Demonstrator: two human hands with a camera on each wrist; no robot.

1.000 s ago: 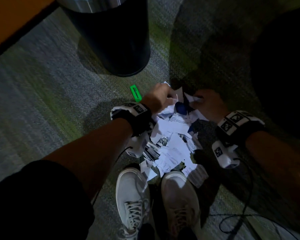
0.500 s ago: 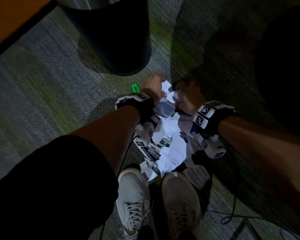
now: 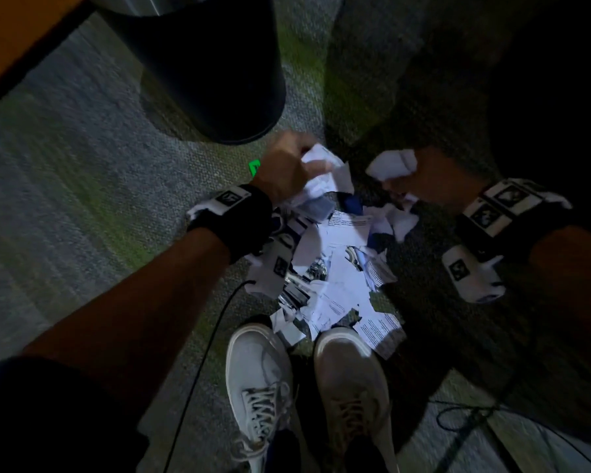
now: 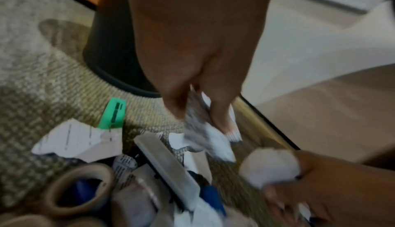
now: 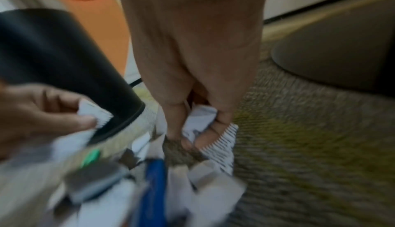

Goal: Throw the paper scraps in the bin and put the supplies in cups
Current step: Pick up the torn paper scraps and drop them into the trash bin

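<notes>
Paper scraps (image 3: 335,268) printed, text unreadable, both hands' grip clamped on crumpled scraps

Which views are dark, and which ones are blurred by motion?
Head view: dim, heavy shadow at right, bin almost black. Left wrist view: brighter, left hand and its paper scraps smeared. Right wrist view: the most blurred, especially the scrap pile below the right hand.
</notes>
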